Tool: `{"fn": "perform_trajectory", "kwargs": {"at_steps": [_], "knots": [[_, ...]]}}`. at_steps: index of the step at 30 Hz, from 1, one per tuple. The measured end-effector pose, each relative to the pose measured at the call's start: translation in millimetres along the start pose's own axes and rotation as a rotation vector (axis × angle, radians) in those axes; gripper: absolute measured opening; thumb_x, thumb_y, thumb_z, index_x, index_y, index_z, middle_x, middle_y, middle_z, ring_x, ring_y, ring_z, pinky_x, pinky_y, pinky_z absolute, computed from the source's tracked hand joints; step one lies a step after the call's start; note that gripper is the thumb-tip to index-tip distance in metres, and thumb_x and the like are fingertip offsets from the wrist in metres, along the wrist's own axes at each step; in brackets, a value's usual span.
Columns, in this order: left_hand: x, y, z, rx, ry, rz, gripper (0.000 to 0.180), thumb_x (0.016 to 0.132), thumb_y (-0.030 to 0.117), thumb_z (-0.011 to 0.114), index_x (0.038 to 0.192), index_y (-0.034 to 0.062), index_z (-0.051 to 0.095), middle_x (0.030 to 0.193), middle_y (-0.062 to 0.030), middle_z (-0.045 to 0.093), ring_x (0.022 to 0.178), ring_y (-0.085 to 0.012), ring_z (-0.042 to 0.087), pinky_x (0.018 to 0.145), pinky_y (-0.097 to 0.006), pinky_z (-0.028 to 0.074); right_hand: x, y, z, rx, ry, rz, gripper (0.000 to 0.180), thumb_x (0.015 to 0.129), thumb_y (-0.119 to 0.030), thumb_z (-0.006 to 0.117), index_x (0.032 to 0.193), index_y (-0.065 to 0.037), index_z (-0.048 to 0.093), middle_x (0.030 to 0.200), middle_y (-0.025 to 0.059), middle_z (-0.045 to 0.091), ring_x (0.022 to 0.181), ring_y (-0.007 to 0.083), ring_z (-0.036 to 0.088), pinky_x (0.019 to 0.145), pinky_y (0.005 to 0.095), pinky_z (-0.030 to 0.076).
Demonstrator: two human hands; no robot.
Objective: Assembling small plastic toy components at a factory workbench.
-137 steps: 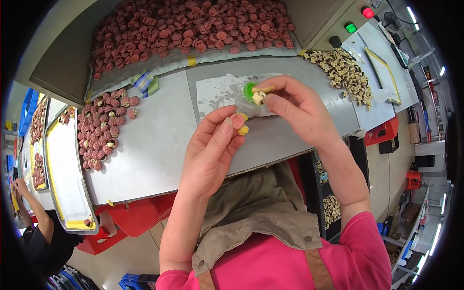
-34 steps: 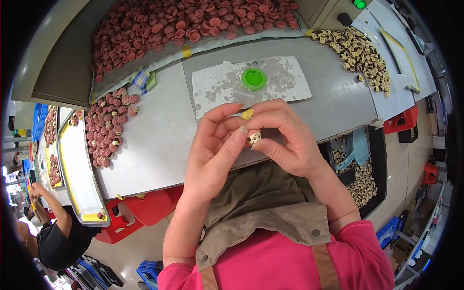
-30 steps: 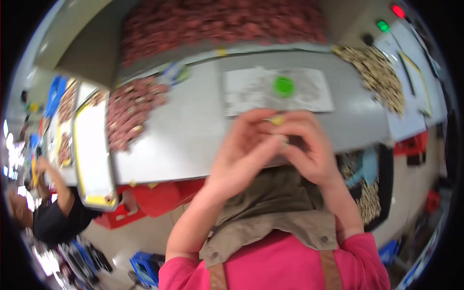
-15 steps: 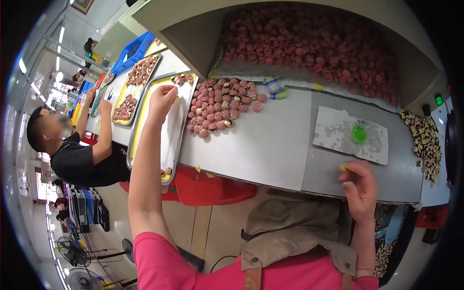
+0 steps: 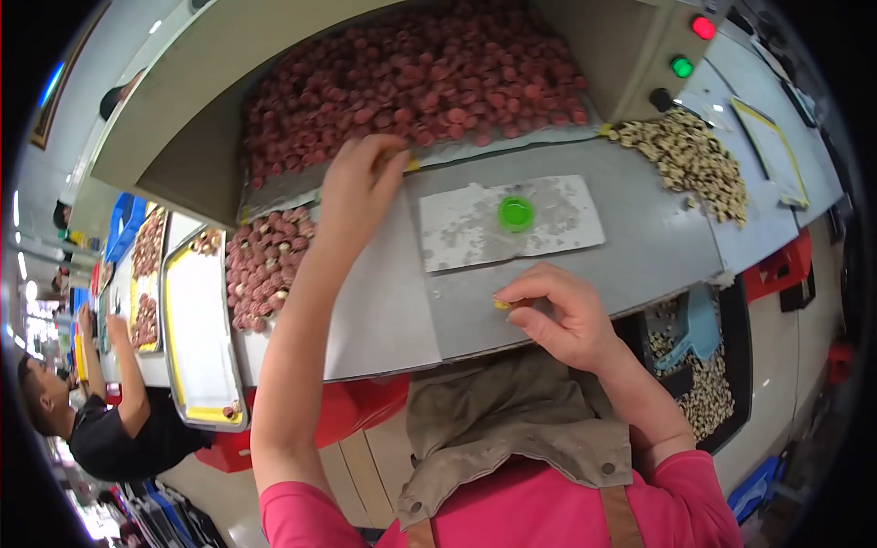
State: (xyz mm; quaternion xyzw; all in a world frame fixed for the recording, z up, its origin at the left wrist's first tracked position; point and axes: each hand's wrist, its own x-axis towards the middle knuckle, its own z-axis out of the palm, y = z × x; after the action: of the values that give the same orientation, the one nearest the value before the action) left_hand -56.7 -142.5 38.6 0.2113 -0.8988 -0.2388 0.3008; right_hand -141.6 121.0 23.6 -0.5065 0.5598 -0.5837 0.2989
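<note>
My left hand [image 5: 359,187] reaches over the front edge of a bin full of pink round discs [image 5: 438,87]. Its fingers are bent, with a gap to the thumb, and nothing shows in them. My right hand [image 5: 562,315] hovers above the grey tabletop near its front edge. Thumb and index finger are curved and a little apart; a small yellow patch shows at the index fingertip. Ahead of it lies a white sheet with wet-looking grey blotches [image 5: 466,228], a round green dish [image 5: 516,214] standing on it.
Pink bumpy pieces [image 5: 265,265] are heaped left of my left forearm, beside a yellow-edged metal tray [image 5: 196,320]. Small cream-and-dark pieces [image 5: 685,155] lie at the back right. A light-blue scoop [image 5: 699,329] rests in a dark container below. A co-worker [image 5: 119,429] works at far left.
My view has turned to the right. My left hand has moved from above the metal tray to the bin of pink discs. My right thumb and index finger are closer together.
</note>
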Motion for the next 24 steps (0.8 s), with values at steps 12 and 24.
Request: {"fn": "perform_trajectory", "kwargs": {"at_steps": [12, 24], "knots": [[-12, 17, 6, -0.21, 0.005, -0.114, 0.021, 0.087, 0.016, 0.061, 0.102, 0.0009, 0.059, 0.09, -0.0086, 0.063, 0.076, -0.0167, 0.06, 0.07, -0.027, 0.047, 19, 10, -176, -1.066, 0.465, -0.064, 0.017, 0.087, -0.013, 0.057, 0.101, -0.004, 0.06, 0.087, 0.0079, 0.059, 0.076, 0.0195, 0.056, 0.067, 0.028, 0.044], [-98, 53, -23, -1.127, 0.109, -0.66, 0.021, 0.089, 0.011, 0.059, 0.109, 0.0035, 0.056, 0.103, -0.0029, 0.058, 0.089, -0.0083, 0.056, 0.077, -0.021, 0.046, 67, 45, -176, -1.403, 0.315, -0.162, 0.015, 0.083, -0.017, 0.06, 0.092, -0.005, 0.057, 0.087, 0.0106, 0.056, 0.084, 0.0308, 0.056, 0.073, 0.0396, 0.046]]}}
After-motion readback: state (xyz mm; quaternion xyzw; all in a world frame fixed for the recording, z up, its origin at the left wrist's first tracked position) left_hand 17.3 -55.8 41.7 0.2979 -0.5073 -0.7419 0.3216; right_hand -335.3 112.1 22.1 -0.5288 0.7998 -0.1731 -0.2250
